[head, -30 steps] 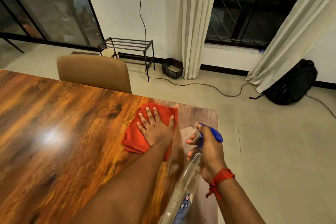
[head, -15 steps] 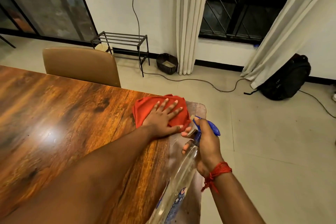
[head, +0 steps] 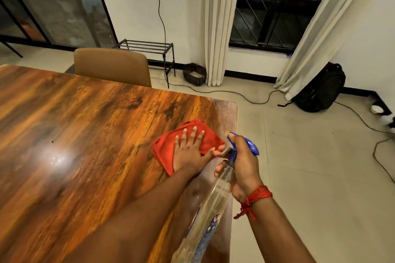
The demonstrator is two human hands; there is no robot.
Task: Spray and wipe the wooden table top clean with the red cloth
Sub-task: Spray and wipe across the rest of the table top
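The glossy wooden table top (head: 85, 134) fills the left and middle of the view. A folded red cloth (head: 163, 148) lies on it near the right edge. My left hand (head: 190, 153) presses flat on the cloth, fingers spread and pointing away from me. My right hand (head: 243, 168) grips a clear spray bottle (head: 205, 222) by its neck, just right of the cloth. The bottle's blue trigger head (head: 251, 147) points toward the far side, and its body slants down toward me above the table's right edge.
A tan chair back (head: 111, 66) stands at the table's far edge. Beyond it are a black metal rack (head: 147, 46), a small dark basket (head: 194, 73), curtains, and a black backpack (head: 320, 89). Cables run across the tiled floor (head: 320, 177) on the right.
My left hand slid the red cloth toward the table's far right corner, then back toward me along the right side. My right hand kept hold of the bottle beside it.
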